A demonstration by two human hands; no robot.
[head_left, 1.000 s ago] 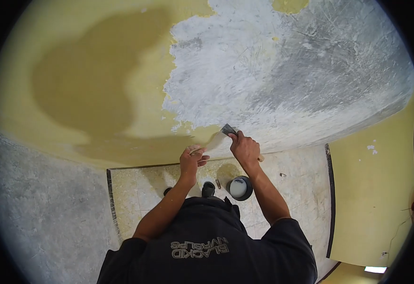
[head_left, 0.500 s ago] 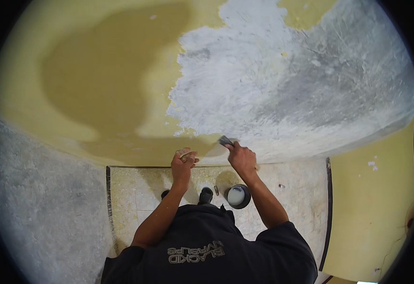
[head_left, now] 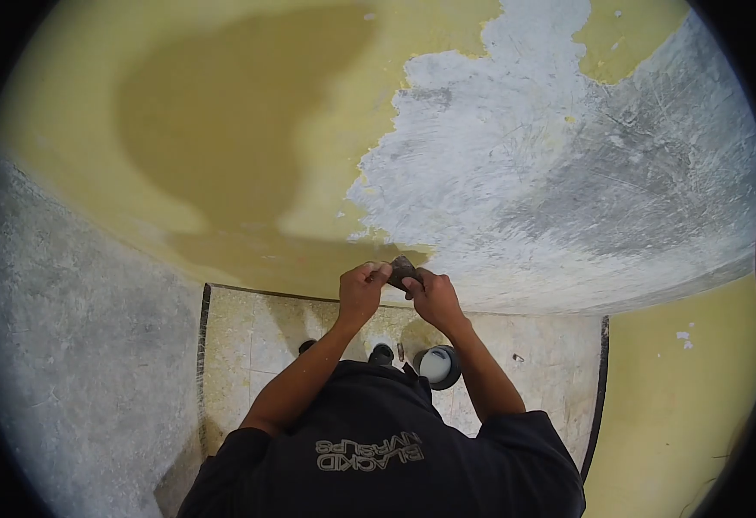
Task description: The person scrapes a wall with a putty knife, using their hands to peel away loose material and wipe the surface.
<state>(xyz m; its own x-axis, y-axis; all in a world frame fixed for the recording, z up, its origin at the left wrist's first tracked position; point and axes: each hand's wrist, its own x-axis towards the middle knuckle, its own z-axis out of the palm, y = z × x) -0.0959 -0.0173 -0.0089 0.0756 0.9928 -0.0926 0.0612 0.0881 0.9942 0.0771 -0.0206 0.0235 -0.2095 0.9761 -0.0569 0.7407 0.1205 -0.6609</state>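
A small scraper point(head_left: 402, 270) with a flat dark blade is held up close to the wall, between my two hands. My right hand point(head_left: 437, 298) is closed around its handle side, the thumb lying on it. From the other side, my left hand point(head_left: 361, 290) pinches at the blade's left edge with thumb and fingers. The handle is mostly hidden by my right hand. Beyond the hands, the wall carries yellow paint point(head_left: 326, 173) on the left and a stripped whitish-grey patch point(head_left: 473, 147) with a ragged edge on the right.
A dark bucket point(head_left: 453, 378) with whitish contents stands on the tiled floor point(head_left: 533, 388) below my right forearm. A shoe point(head_left: 381, 354) and a small narrow object point(head_left: 401, 351) are beside it. Grey wall point(head_left: 84, 345) rises at left, yellow wall point(head_left: 680, 388) at right.
My hands have come together: the left moved right and up onto the scraper, which now sits between both. The view has shifted left, so the wall appears farther right.
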